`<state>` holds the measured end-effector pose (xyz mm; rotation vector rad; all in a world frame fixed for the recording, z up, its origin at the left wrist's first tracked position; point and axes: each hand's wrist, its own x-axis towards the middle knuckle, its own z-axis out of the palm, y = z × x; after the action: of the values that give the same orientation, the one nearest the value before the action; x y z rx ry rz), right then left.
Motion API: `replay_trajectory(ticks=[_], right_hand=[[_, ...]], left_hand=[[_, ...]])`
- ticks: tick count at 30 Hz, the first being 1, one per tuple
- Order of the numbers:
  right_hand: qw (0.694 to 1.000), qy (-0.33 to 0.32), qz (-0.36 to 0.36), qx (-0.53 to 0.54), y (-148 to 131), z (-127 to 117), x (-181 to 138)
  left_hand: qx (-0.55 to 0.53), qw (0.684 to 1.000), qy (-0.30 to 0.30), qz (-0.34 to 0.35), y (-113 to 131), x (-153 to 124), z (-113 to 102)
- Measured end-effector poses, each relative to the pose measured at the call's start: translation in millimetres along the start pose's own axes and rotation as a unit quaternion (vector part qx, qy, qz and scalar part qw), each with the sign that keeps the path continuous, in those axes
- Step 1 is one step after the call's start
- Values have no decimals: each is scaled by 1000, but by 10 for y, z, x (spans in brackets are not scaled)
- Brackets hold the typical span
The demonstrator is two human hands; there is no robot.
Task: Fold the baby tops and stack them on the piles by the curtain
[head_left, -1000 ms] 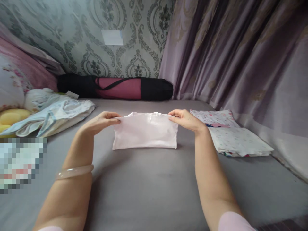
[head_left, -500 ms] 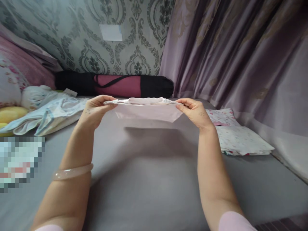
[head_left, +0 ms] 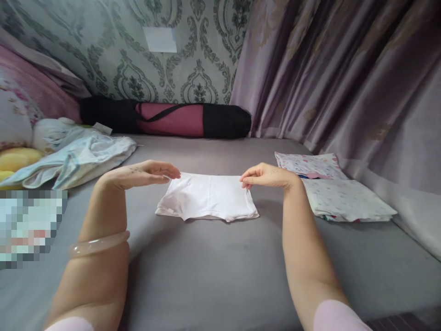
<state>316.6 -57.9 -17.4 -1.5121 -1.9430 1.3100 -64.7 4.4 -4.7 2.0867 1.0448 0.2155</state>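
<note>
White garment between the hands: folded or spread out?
Folded: the white garment lies roughly rectangular, layered edges showing at its near side.

Folded white garment, plain soft cloth, laid out on grey bed cover, near middle of view. Roughly trapezoid, wider along near side than far side. Runs fairly straight at far edge, wavy at near edge, dipping there in two blunt points. Shows stacked layers along near edge and at right near corner. Creased faintly down the middle, rumpled on left part, otherwise mostly smooth. Sits crosswise, long sides left to right.
</note>
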Motion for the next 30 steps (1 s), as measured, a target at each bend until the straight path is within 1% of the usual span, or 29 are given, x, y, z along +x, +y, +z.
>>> replay_trajectory(ticks=[2, 4, 6, 8, 9, 11, 13, 15, 18, 22, 24, 26, 29, 30], right_hand=[[999, 29, 2, -32, -26, 53, 78], [994, 71, -14, -82, -74, 185, 190], [981, 120, -46, -148, -135, 407, 325], [962, 158, -72, -209, -195, 691, 457], [956, 153, -82, -236, -222, 838, 515], [948, 112, -92, -283, -271, 1100, 611], [939, 82, -98, -321, -324, 1288, 690], [928, 81, -102, -350, -389, 1410, 777], [918, 103, -101, -369, -470, 1561, 942], [925, 105, -87, -354, -433, 1795, 1141], [931, 94, -81, -344, -392, 1855, 1186], [936, 73, -74, -337, -397, 1839, 1201], [942, 19, -44, -333, -522, 1745, 1222], [941, 10, -36, -336, -578, 1726, 1238]], left_hand=[[8, 1000, -23, 19, -30, 15, -2], [7, 999, -31, 17, -96, 55, 9], [9, 1000, -26, 1, -176, 107, 27], [15, 1000, -15, -13, -242, 153, 40], [20, 1000, -12, -18, -262, 168, 45], [30, 999, -10, -27, -266, 182, 49], [47, 998, -6, -39, -230, 177, 52], [65, 996, 3, -54, -184, 168, 56], [70, 995, 14, -70, -164, 161, 56], [44, 996, 21, -78, -218, 155, 33], [41, 995, 34, -89, -220, 137, 17], [42, 991, 55, -111, -185, 108, 5], [37, 983, 88, -154, -96, 63, -6], [33, 981, 97, -165, -69, 51, -7]])
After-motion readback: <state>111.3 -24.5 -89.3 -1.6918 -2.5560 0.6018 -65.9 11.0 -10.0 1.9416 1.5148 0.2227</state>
